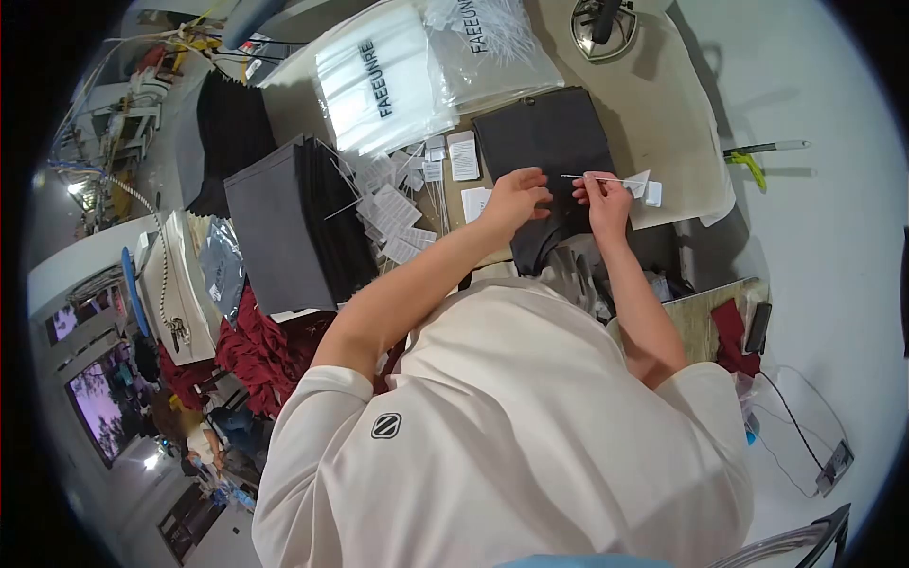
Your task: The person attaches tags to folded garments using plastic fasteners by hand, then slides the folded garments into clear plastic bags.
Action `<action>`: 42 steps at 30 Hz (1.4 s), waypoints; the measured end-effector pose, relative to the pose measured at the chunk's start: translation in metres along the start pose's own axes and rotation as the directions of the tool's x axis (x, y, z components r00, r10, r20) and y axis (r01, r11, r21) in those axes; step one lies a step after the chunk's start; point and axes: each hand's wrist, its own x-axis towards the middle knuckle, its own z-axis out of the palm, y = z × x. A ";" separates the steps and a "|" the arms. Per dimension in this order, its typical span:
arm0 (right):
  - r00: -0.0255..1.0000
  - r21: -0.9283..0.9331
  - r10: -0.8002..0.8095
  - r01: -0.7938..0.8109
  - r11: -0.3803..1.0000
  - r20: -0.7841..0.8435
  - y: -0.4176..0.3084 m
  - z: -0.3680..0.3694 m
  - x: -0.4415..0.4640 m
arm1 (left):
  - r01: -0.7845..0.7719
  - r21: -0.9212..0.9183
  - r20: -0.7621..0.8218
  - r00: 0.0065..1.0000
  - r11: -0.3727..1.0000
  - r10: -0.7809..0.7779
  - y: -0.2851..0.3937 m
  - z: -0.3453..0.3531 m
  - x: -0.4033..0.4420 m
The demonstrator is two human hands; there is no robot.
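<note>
Dark grey folded trousers (549, 128) lie on the cloth-covered table. Over their left part hovers my left hand (516, 201), its fingers curved and apart with nothing between them. Just to its right, my right hand (606, 199) pinches a thin white tag string (615, 179) between thumb and fingertips. White tags (653, 193) hang or lie at the right of that hand; how they join the string is too small to tell. Below both hands, the trousers' narrower end bunches toward the table's near edge.
Loose tags (390, 216) and a tag stack (463, 156) lie left of the trousers. Further left stands a pile of folded dark garments (284, 222). Printed clear bags (383, 80) are at the back, an iron (603, 28) at the back right. Red cloth (256, 350) lies lower left.
</note>
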 end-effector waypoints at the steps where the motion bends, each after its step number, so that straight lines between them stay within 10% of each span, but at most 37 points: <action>1: 1.000 -0.003 -0.006 0.006 1.000 -0.001 -0.002 0.003 0.001 | 0.003 -0.002 -0.001 1.000 1.000 -0.003 -0.010 -0.001 0.019; 12: 0.999 -0.073 -0.022 0.020 0.997 -0.027 0.005 0.008 0.004 | -0.064 0.308 -0.033 0.996 0.949 0.078 -0.041 0.005 0.069; 24: 0.999 -0.338 -0.028 0.021 0.941 -0.016 0.007 0.024 0.020 | -0.022 0.069 -0.030 0.999 0.997 0.024 -0.042 0.003 0.062; 32: 0.983 -0.075 0.151 -0.160 0.984 -0.104 0.001 0.025 0.019 | -0.009 -0.070 -0.011 1.000 0.997 0.008 -0.044 0.001 0.063; 39: 0.884 0.120 0.434 -0.456 0.882 0.174 0.007 0.017 0.037 | -0.028 0.002 0.006 1.000 1.000 0.028 -0.043 -0.003 0.066; 42: 0.948 -0.007 0.306 -0.307 0.952 0.085 0.002 0.024 0.025 | -0.063 0.097 0.020 0.998 0.993 0.061 -0.045 -0.006 0.071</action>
